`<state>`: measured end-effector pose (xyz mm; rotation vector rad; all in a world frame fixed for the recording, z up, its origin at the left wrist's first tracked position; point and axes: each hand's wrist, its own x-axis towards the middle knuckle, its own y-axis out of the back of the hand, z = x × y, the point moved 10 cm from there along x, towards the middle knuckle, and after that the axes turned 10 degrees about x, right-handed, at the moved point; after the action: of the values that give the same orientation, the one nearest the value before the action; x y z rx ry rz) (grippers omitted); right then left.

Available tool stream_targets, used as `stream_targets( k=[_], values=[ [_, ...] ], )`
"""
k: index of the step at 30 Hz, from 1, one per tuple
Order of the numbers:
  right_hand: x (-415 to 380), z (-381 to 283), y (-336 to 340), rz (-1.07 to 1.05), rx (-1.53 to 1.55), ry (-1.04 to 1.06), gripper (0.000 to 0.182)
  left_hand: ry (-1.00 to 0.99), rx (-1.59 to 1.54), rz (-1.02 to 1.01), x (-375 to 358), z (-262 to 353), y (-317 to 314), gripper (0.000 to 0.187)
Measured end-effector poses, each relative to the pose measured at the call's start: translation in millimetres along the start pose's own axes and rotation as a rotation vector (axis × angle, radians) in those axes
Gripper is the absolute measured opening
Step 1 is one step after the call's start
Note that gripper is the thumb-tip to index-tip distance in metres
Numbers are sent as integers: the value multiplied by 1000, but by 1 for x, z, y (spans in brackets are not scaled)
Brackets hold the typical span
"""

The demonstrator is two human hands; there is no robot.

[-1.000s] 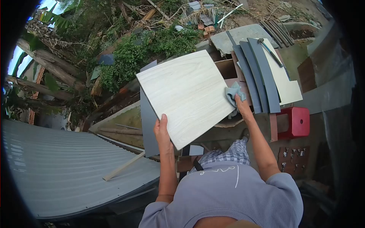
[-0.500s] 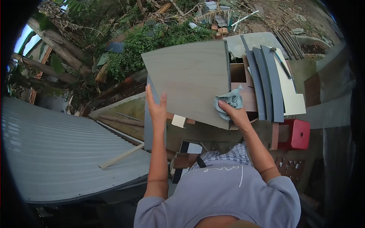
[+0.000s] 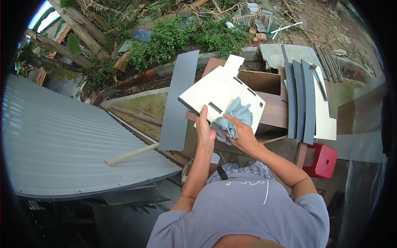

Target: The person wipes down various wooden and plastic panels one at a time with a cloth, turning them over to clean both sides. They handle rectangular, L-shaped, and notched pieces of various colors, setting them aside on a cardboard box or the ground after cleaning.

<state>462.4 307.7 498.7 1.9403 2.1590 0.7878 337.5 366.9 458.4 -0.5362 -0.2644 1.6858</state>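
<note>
A white board (image 3: 219, 88) with several dark rectangular slots and a dark edge is held tilted in front of me. My left hand (image 3: 204, 131) grips its lower left edge, thumb up against the edge and the other fingers mostly hidden. My right hand (image 3: 245, 139) is closed on a crumpled blue-grey cloth (image 3: 239, 113), which lies against the white face near the lower slot. Part of the cloth hangs down between both hands. Below the board is a stack with a reddish-brown panel (image 3: 271, 109) and an open brown box (image 3: 258, 82).
Left of the board lies a long grey panel (image 3: 178, 99). To the right are several dark grey strips (image 3: 300, 103), a hammer (image 3: 319, 82) on a white panel (image 3: 326, 126), and a red plastic stool (image 3: 321, 161). A corrugated metal roof (image 3: 78, 144) with a wooden stick (image 3: 132, 154) borders the left.
The large grey-brown face in front of me has given way to a smaller-looking white slotted face. My left hand went from spread to gripping the board; the cloth moved left onto it.
</note>
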Motion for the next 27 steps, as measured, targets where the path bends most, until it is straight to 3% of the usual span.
stream_targets(
  k=[1, 3, 4, 6, 7, 8, 9, 11, 13, 15, 16, 18, 22, 24, 27],
  values=[
    [0, 0, -1, -3, 1, -5, 59, 5, 0, 3, -2, -1, 5, 39],
    [-4, -32, 1, -9, 43, 251, 55, 58, 25, -43, -7, -7, 10, 40],
    [-2, -34, 5, -10, 33, 253, 50, 84, 9, -39, -10, -9, 13, 42],
    [10, -8, 33, 163, 310, 45, 37, 86, -29, -74, -10, -9, 19, 43],
    [14, 18, 52, 291, 461, -195, 19, 88, -71, -111, -11, -9, 19, 44],
    [15, 25, 81, 404, 489, -371, 19, 137, -74, -151, -15, -9, 19, 46],
    [19, 17, 104, 559, 697, -267, 23, 133, -78, -147, -17, -8, 21, 46],
    [39, 7, 105, 490, 612, -109, 25, 132, -7, -168, -22, -6, 22, 46],
    [60, -25, 42, 90, 503, -137, 32, 118, 20, -208, -27, -5, 11, 50],
    [64, -52, -20, 34, 52, 398, 38, 6, -47, -57, -32, 1, 16, 47],
    [73, -42, -25, 53, 47, 388, 38, 60, -21, -78, -30, -5, 19, 42],
    [108, -11, -25, 36, 27, 268, 43, 104, 53, -128, -31, 1, 20, 41],
    [137, 108, 33, 334, -129, -6, 44, 64, 74, -40, -43, 17, 26, 44],
    [119, 172, 43, 329, -113, -157, 41, 34, 50, -5, -43, 21, 35, 45],
    [50, 197, 41, 303, -104, -322, 39, 6, 28, 22, -35, 23, 49, 45]
  ],
)
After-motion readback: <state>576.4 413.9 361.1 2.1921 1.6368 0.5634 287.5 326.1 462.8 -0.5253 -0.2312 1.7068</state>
